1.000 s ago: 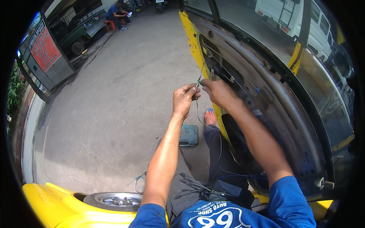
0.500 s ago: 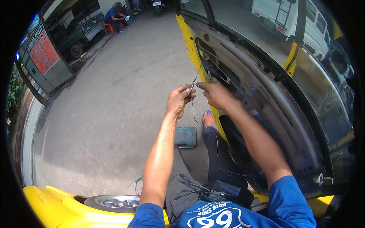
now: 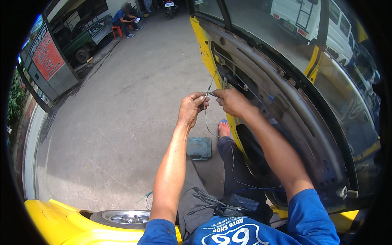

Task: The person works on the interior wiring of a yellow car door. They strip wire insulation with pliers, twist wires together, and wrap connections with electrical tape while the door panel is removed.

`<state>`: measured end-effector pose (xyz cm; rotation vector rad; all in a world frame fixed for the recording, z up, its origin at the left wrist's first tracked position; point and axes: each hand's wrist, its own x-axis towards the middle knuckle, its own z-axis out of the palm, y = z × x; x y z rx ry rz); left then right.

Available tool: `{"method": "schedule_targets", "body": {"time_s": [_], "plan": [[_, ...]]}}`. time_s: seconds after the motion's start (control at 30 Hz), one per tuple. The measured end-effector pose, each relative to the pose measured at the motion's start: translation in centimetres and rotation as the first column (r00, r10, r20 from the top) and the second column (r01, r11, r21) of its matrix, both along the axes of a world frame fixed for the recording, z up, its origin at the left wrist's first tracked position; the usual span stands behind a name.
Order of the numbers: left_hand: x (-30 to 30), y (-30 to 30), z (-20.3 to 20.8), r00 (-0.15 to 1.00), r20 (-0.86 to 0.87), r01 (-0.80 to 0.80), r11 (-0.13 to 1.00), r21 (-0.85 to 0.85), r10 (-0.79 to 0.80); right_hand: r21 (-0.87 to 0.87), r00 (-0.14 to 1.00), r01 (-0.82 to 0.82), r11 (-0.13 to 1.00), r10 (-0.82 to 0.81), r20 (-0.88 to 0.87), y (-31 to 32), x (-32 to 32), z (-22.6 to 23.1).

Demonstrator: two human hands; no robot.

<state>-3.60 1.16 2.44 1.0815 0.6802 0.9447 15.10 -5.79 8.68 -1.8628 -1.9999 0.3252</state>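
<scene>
My left hand (image 3: pixel 190 109) is closed in a pinch, thumb against fingers, on a thin electrical wire (image 3: pixel 207 121). From the pinch the wire droops in a loose curve past my leg; above it, a greenish length runs up to the yellow edge of the opened car door (image 3: pixel 201 41). My right hand (image 3: pixel 234 102) is also closed, its fingertips meeting the wire from the right. Between them and the wire shows a thin dark strip, too small to name for sure. Inside the door, its bare metal, rods and openings are exposed.
A teal tool case (image 3: pixel 199 148) lies on the concrete by my feet. Dark cables (image 3: pixel 208 202) rest on my lap. A yellow body panel (image 3: pixel 61 220) and wheel (image 3: pixel 124 216) are at lower left. Someone sits on a red stool (image 3: pixel 116 30) far off; a white van (image 3: pixel 314 20) stands beyond the door.
My right fingertips have shifted slightly at the wire, and the dark strip between them and the wire shows more. My left hand keeps its pinch in nearly the same place.
</scene>
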Motion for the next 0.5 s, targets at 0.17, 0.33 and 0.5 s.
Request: {"method": "schedule_targets", "body": {"time_s": [0.17,0.33,0.5], "plan": [[-0.2,1.4,0.3,0.995,-0.053,0.085,0.996,-0.023,-0.086,0.035,0.999,-0.032,0.999,0.033,-0.034,-0.1,0.3,0.5],[-0.2,2.2,0.4,0.989,-0.06,0.134,0.991,-0.004,-0.134,0.045,0.999,-0.028,0.999,0.029,-0.02,0.1,0.4,0.6],[0.3,2.0,1.4,0.988,-0.086,0.123,0.992,-0.022,-0.125,0.078,0.998,-0.043,0.996,0.046,-0.045,0.1,0.5,0.5]]}}
